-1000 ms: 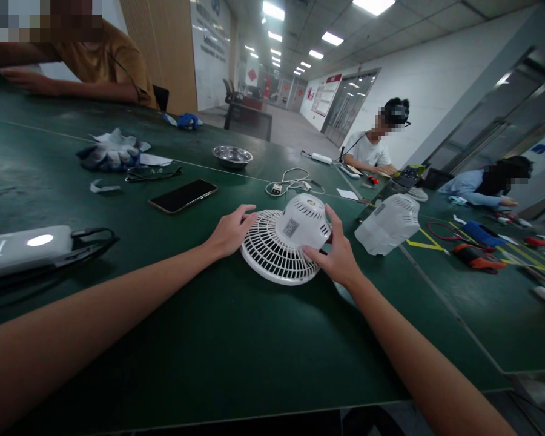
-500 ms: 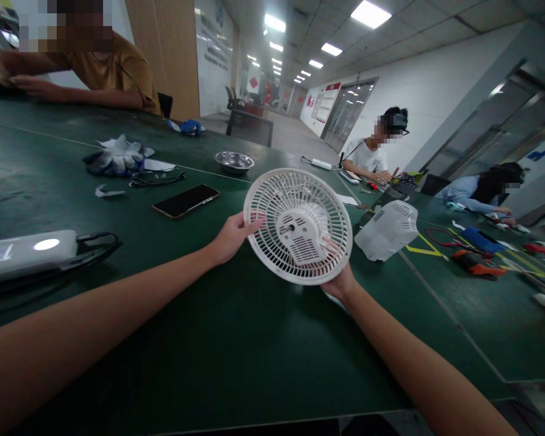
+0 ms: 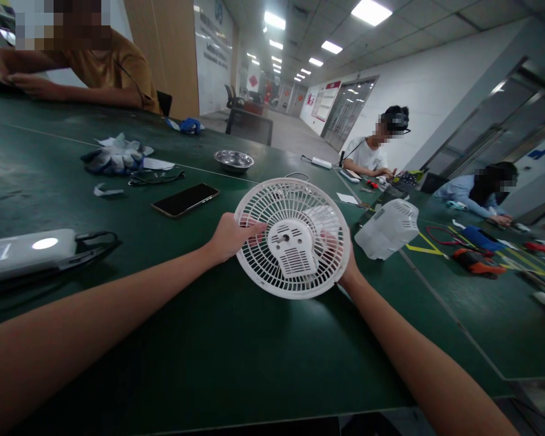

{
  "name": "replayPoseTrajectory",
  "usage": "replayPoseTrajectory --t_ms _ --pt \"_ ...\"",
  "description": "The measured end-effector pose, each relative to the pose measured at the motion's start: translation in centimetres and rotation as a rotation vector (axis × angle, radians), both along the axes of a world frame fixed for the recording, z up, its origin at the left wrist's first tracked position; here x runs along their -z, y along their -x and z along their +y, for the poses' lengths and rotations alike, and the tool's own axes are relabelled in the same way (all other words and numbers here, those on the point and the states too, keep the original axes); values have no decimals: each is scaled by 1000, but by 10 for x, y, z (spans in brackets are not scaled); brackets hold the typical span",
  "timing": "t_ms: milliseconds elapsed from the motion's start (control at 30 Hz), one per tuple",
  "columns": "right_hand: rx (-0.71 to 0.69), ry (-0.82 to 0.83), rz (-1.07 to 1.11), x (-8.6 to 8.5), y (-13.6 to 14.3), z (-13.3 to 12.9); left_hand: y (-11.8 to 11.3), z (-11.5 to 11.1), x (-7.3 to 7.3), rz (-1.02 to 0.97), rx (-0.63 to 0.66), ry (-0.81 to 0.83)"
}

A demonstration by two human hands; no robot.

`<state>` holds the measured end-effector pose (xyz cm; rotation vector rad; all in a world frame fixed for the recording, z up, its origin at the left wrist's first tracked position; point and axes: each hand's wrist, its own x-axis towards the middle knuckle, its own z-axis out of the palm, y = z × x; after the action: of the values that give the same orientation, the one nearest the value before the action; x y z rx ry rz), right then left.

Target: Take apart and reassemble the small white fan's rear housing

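A round white fan grille with a slotted centre housing and a short metal shaft is held up over the green table, tilted toward me. My left hand grips its left rim, thumb on the front and fingers behind the slats. Around the right rim, my right hand is closed, its fingers partly seen through the slats. A thin pale wire loop shows above the top rim. To the right of the grille stands a translucent white plastic housing.
A phone, a metal bowl, gloves and a white device with a strap lie on the left. On the right are an orange-black tool and cables. Three people sit around the table.
The grille has moved slightly left and down toward me, and its tilt has changed a little. Both hands have moved with it and keep hold. The wire loop now shows above the rim.
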<state>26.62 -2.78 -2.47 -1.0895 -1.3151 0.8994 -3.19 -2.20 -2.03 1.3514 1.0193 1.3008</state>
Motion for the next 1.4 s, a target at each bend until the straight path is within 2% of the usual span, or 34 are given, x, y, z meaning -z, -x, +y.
replayPoseTrajectory --t_ms 33,100,167,267,333,400,467,533,567,633,733,800,867,933,1067,1133,1200,1267,1400 --pt "67 -19 -45 -3 -13 5 0 1 1 4 -3 -3" --pt "279 -147 -386 -7 -41 14 1 4 5 14 -18 2" --pt "424 -214 -655 -7 -64 21 3 7 8 28 -46 19" --pt "495 -144 -867 -5 -81 28 6 12 12 22 -79 55" --pt "499 -134 -909 -6 -83 29 7 14 12 5 -87 81" --pt "560 -250 -924 -13 -87 27 7 13 12 -10 -86 100" --pt "704 -416 -926 -24 -95 24 7 13 11 -22 -82 106" --pt "889 -499 -900 -32 -111 23 7 13 10 -30 -73 109" --pt "974 -485 -862 -33 -120 24 7 13 10 -31 -68 113" --pt "1066 -350 -718 -28 -138 29 8 13 11 -28 -54 125" --pt "993 -36 -429 -8 -156 41 9 13 11 -22 -51 133" --pt "966 49 -374 4 -160 47 8 12 9 -14 -57 126" --pt "984 44 -378 10 -160 50 8 10 7 -7 -60 124" --pt "1018 17 -375 7 -158 49 7 10 5 -8 -58 133" --pt "1087 -167 -353 -16 -148 45 8 11 7 -17 -49 121" --pt "1055 -306 -322 -27 -139 42 9 12 10 -11 -39 107" --pt "970 -375 -302 -32 -125 40 9 13 11 -6 -35 105" --pt "893 -338 -333 -30 -111 38 9 13 10 -7 -32 116" --pt "769 -144 -463 -16 -92 37 9 14 11 -18 -41 129"
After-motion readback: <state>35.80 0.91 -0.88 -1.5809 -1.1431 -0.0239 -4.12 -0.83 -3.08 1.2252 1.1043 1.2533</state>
